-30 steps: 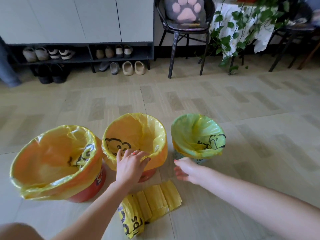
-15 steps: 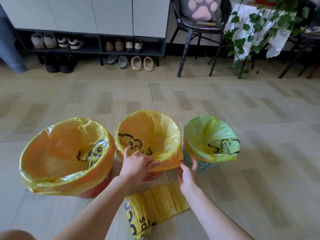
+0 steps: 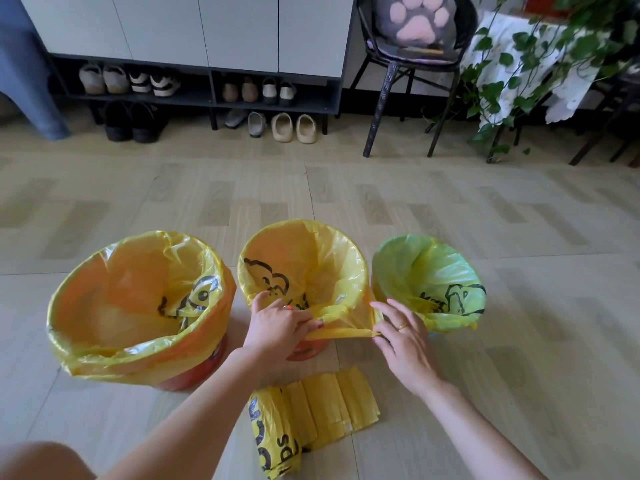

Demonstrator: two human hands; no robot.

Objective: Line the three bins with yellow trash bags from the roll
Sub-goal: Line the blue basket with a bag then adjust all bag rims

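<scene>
Three bins stand in a row on the wood-look floor (image 3: 519, 209), each already lined with a yellow bag: the left bin (image 3: 194, 377) is the widest and orange, the middle bin (image 3: 308, 351) is orange too, and the right bin (image 3: 375, 289) shows greenish through its liner. The left bag (image 3: 138, 299) drapes loosely over its rim with black print bunched inside; the right bag (image 3: 429, 275) is folded over its rim and bears a black drawing on the near right. Both hands work at the near edge of the middle bag (image 3: 311, 258). The left hand (image 3: 280, 323) has its fingers closed on the bag's near hem, pinching the plastic at the rim. The right hand (image 3: 405, 337) pinches the same hem further right, thumb and forefinger gripping it, the other fingers spread loosely toward the right bin; a ring shows on one finger. Between the two hands the hem is pulled taut in a straight band. The roll (image 3: 311, 417) lies on the floor nearest the person, between the forearms, partly unrolled into flat folds. Far off, a shoe rack (image 3: 207, 98) holds pairs of shoes, and a chair (image 3: 408, 64) stands beside a trailing plant (image 3: 512, 77)
</scene>
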